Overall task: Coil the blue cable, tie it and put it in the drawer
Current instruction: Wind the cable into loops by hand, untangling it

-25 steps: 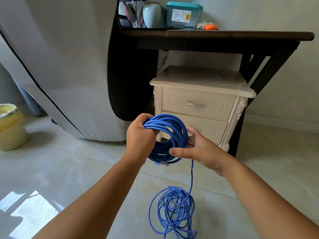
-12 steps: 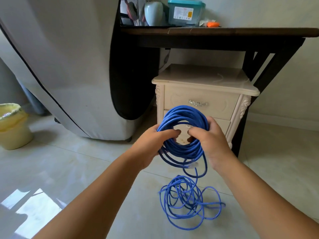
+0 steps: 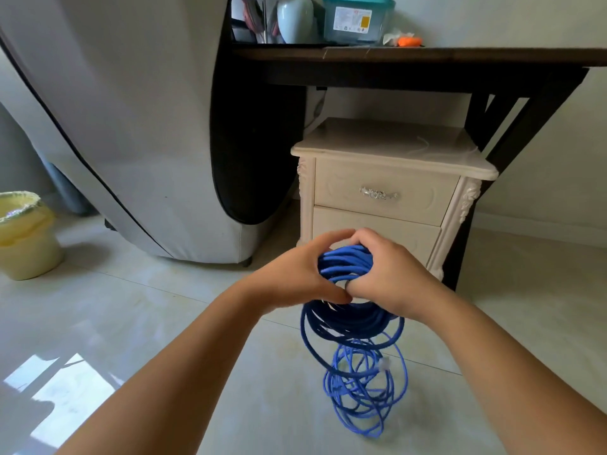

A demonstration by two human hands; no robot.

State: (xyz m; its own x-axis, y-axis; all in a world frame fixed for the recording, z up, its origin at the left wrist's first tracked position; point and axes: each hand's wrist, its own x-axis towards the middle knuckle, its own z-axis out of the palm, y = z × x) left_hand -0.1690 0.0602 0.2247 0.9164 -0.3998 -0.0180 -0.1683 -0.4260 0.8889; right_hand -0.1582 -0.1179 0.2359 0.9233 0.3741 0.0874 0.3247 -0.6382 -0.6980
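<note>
The blue cable (image 3: pixel 348 266) is wound into a thick coil held in the air in front of the cream nightstand. My left hand (image 3: pixel 295 274) grips the coil's left side and my right hand (image 3: pixel 391 277) clasps its right and top, fingertips nearly meeting over it. Loops hang below both hands, and the loose rest of the cable (image 3: pixel 364 389) lies in a tangled pile on the floor, with a clear plug end dangling near it. The nightstand's top drawer (image 3: pixel 384 195), with a silver handle, is closed; the lower drawer (image 3: pixel 400 234) is partly hidden behind my hands.
A dark table (image 3: pixel 427 60) stands over the nightstand, carrying a vase, a teal-lidded box and an orange item. A large grey covered object (image 3: pixel 131 126) fills the left. A yellow lined bin (image 3: pixel 26 234) sits at far left on the tiled floor.
Both hands have closed in over the top of the coil, squeezing it narrower and lower. More loops sag beneath them, and the floor pile has shifted slightly.
</note>
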